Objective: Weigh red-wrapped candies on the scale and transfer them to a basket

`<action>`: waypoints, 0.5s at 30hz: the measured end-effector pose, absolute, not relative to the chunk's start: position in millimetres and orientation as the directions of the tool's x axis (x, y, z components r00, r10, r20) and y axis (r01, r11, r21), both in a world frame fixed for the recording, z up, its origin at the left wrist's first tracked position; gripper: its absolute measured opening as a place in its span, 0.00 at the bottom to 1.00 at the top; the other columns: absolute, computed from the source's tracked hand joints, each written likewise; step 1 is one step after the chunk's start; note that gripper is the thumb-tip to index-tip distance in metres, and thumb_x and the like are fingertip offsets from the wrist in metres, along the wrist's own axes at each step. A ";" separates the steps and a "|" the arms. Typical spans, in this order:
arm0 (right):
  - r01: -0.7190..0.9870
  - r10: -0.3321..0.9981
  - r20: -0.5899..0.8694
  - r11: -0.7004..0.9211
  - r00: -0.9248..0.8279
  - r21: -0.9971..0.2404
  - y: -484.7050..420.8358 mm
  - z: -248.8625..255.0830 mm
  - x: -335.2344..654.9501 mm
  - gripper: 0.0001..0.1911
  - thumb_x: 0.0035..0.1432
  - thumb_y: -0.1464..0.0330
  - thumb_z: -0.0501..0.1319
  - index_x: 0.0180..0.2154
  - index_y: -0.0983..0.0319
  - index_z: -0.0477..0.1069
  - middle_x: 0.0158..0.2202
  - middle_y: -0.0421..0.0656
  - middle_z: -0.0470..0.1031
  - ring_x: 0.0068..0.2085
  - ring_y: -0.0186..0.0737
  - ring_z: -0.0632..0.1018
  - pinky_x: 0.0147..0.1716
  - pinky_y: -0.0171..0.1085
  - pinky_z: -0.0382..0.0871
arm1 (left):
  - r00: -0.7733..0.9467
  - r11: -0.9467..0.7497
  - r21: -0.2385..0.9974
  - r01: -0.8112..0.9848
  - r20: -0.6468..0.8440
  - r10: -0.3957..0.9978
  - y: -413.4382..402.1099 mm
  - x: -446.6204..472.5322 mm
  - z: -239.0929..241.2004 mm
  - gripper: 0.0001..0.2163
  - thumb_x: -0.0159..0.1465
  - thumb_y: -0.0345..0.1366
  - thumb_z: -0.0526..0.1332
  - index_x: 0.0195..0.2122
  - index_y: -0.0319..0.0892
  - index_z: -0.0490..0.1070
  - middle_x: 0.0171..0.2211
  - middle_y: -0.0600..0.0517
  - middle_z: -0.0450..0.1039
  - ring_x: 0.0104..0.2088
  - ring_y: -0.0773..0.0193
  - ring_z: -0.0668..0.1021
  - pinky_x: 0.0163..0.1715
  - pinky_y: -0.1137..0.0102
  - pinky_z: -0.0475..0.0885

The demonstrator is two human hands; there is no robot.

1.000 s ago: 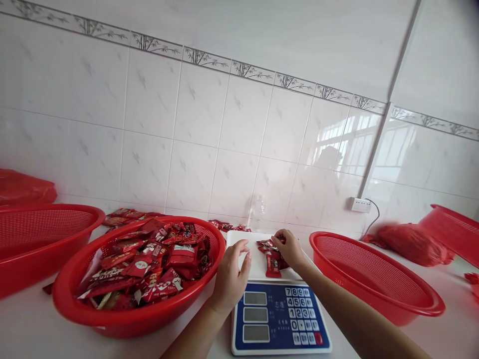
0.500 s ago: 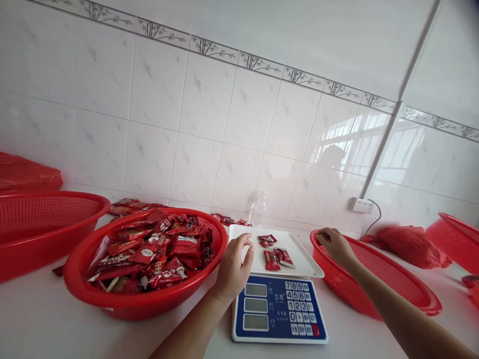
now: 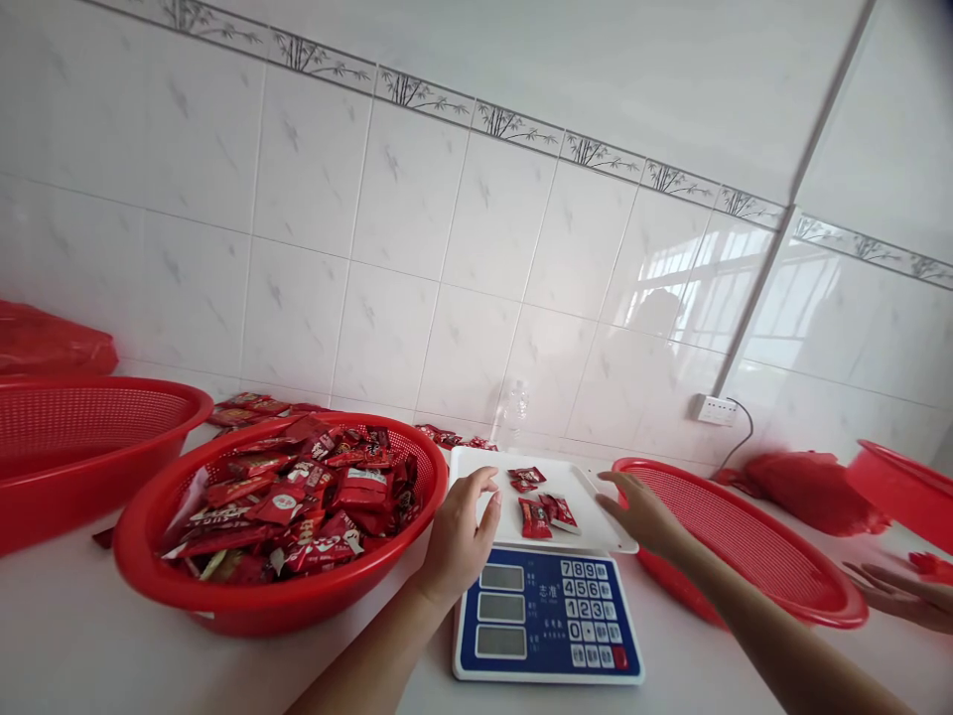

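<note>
A blue electronic scale (image 3: 547,616) with a white weighing tray (image 3: 476,467) stands in front of me. Several red candy packets (image 3: 542,501) lie on the tray. My left hand (image 3: 460,536) rests at the tray's left edge, fingers curled loosely apart and holding nothing. My right hand (image 3: 641,511) hovers at the tray's right edge, fingers stretched out and empty, between the tray and the empty red basket (image 3: 751,551). A red basket (image 3: 283,586) heaped with red candy packets (image 3: 298,492) sits to the left.
Another red basket (image 3: 81,447) sits at far left with a red bag (image 3: 52,343) behind it. A red bag (image 3: 815,492) and red basin (image 3: 904,487) lie at right. Another person's open hand (image 3: 897,594) shows at the right edge. A wall socket (image 3: 713,408) hangs on the tiles.
My right hand went from the packets on the tray to the right basket's rim, then came back to the tray's right edge, open. Another person's hand appeared at the right edge.
</note>
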State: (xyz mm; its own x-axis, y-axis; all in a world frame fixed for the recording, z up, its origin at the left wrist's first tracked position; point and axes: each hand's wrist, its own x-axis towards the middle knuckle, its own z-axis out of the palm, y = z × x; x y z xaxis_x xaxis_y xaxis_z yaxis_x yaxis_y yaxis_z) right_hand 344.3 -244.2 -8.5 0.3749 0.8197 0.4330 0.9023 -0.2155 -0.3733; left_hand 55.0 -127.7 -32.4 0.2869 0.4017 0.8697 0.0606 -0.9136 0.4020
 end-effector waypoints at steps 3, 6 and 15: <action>0.905 0.896 0.378 -0.059 0.235 -0.422 -224.3 -10.7 297.5 0.26 0.59 0.51 0.56 0.55 0.54 0.67 0.57 0.45 0.69 0.55 0.48 0.71 0.49 0.44 0.67 | 0.295 -0.915 0.398 0.072 0.868 0.400 -128.4 54.8 -31.7 0.13 0.68 0.33 0.53 0.53 0.45 0.61 0.41 0.48 0.72 0.43 0.61 0.75 0.45 0.62 0.72; 0.891 0.930 0.344 0.042 0.130 -0.451 -209.8 -13.5 264.5 0.26 0.58 0.51 0.57 0.55 0.54 0.68 0.54 0.45 0.72 0.52 0.48 0.73 0.49 0.44 0.67 | 0.297 -0.914 0.396 0.083 0.866 0.402 -129.1 54.3 -31.0 0.13 0.68 0.33 0.53 0.54 0.45 0.60 0.41 0.49 0.72 0.43 0.61 0.75 0.45 0.63 0.72; 0.888 0.926 0.374 0.122 0.059 -0.443 -190.5 -9.6 248.9 0.21 0.51 0.69 0.59 0.49 0.58 0.72 0.46 0.46 0.76 0.46 0.47 0.74 0.46 0.42 0.64 | 0.288 -0.914 0.400 0.070 0.869 0.402 -130.6 54.5 -28.9 0.13 0.67 0.32 0.54 0.53 0.44 0.61 0.41 0.49 0.72 0.43 0.62 0.75 0.45 0.64 0.71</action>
State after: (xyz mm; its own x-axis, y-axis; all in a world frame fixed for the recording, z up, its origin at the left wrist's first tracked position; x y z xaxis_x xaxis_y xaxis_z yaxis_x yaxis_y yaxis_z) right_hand 248.9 -190.5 -9.6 0.0587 0.9258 0.3735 0.8883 0.1223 -0.4427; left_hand 54.5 -130.6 -28.9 0.2884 0.4022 0.8689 0.0699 -0.9139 0.3998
